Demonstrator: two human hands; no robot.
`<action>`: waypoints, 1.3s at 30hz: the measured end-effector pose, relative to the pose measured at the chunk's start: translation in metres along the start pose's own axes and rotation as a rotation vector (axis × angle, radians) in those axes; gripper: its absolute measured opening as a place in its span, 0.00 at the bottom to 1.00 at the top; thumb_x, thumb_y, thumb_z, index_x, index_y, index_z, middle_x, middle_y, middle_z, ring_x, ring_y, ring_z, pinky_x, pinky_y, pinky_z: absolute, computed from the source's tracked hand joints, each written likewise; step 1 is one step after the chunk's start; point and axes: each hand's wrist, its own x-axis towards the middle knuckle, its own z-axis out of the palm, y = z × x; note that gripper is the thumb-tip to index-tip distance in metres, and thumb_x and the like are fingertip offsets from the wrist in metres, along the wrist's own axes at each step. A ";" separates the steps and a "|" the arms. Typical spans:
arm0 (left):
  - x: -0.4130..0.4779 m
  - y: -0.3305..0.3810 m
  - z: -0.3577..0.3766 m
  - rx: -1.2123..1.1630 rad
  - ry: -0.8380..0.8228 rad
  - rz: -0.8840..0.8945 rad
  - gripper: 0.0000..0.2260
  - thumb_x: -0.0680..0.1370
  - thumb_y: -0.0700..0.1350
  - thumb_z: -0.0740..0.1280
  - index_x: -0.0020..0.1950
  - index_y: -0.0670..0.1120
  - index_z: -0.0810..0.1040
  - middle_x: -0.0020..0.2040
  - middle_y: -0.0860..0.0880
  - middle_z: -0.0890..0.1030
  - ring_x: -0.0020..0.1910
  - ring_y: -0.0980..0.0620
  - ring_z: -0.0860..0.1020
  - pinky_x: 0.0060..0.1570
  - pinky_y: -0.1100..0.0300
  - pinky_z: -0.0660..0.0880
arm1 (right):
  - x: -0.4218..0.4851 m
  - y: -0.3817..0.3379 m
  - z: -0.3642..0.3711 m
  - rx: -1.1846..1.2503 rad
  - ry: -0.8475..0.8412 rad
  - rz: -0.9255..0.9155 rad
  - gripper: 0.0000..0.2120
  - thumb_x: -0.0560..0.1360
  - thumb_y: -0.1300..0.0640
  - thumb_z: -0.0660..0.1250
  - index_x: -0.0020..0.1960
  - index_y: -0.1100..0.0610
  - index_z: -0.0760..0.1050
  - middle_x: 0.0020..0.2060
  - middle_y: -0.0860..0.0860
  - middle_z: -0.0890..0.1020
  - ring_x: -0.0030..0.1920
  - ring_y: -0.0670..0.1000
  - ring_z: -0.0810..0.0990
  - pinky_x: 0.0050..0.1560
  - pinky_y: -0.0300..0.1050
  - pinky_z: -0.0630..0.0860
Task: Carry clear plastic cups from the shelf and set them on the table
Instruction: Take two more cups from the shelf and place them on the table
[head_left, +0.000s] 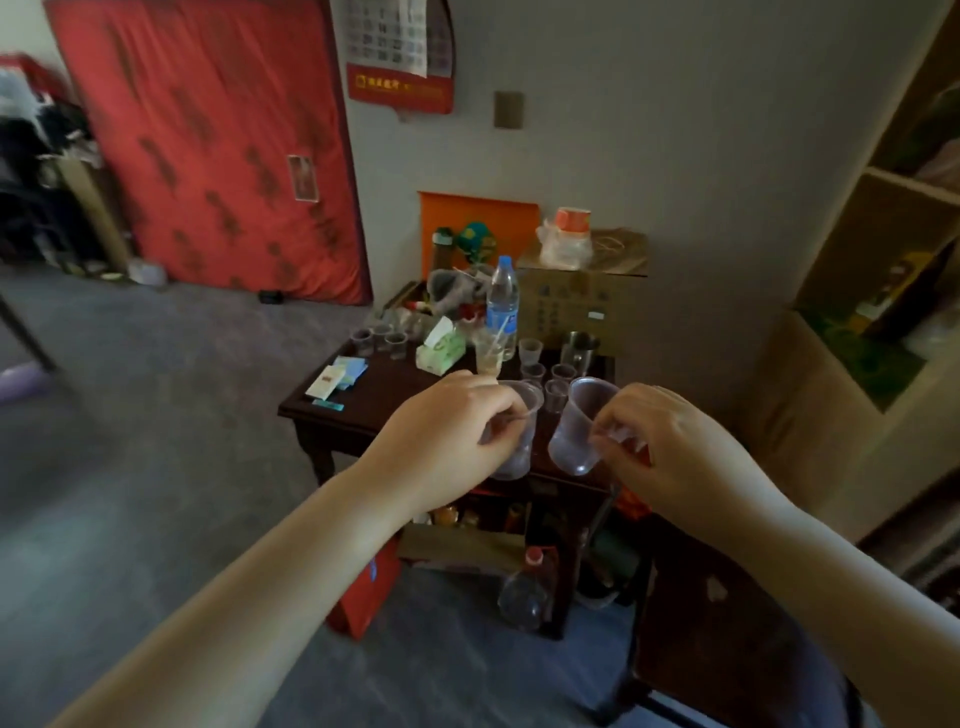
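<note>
My left hand (447, 431) pinches the rim of a clear plastic cup (519, 441), held above the near edge of the small dark wooden table (363, 400). My right hand (670, 447) grips a second clear plastic cup (576, 431), tilted to the left, just right of the first. Several clear cups (553, 376) stand on the table's right part behind the held ones. Three more cups (382, 338) stand at its far left. The wooden shelf (893, 208) rises at the right edge of the view.
On the table stand a water bottle (502, 301), a green tissue box (440, 351), a cup with a straw (489, 353), a metal mug (577, 349) and small boxes (337, 379). A cardboard box (582, 306) sits behind. Bottles and a red bag (366, 592) crowd the floor beneath. A dark chair (717, 639) is at lower right.
</note>
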 end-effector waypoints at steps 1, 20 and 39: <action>0.006 -0.012 0.002 0.003 0.003 -0.006 0.06 0.74 0.51 0.61 0.42 0.54 0.77 0.37 0.56 0.74 0.42 0.60 0.69 0.37 0.65 0.68 | 0.013 0.006 0.007 0.006 -0.004 -0.011 0.01 0.74 0.51 0.64 0.46 0.46 0.73 0.43 0.39 0.75 0.45 0.37 0.71 0.43 0.33 0.68; 0.156 -0.237 0.137 -0.239 -0.235 0.016 0.08 0.76 0.50 0.61 0.43 0.50 0.78 0.38 0.54 0.75 0.42 0.57 0.70 0.41 0.60 0.70 | 0.177 0.140 0.152 0.120 -0.053 0.206 0.05 0.73 0.56 0.67 0.48 0.49 0.78 0.43 0.41 0.78 0.47 0.40 0.74 0.46 0.34 0.72; 0.236 -0.280 0.329 -0.174 -0.385 -0.215 0.10 0.77 0.47 0.60 0.52 0.48 0.80 0.48 0.52 0.79 0.48 0.54 0.71 0.48 0.57 0.73 | 0.216 0.341 0.259 0.193 -0.375 0.213 0.09 0.76 0.57 0.63 0.54 0.56 0.78 0.49 0.49 0.81 0.53 0.50 0.74 0.50 0.45 0.74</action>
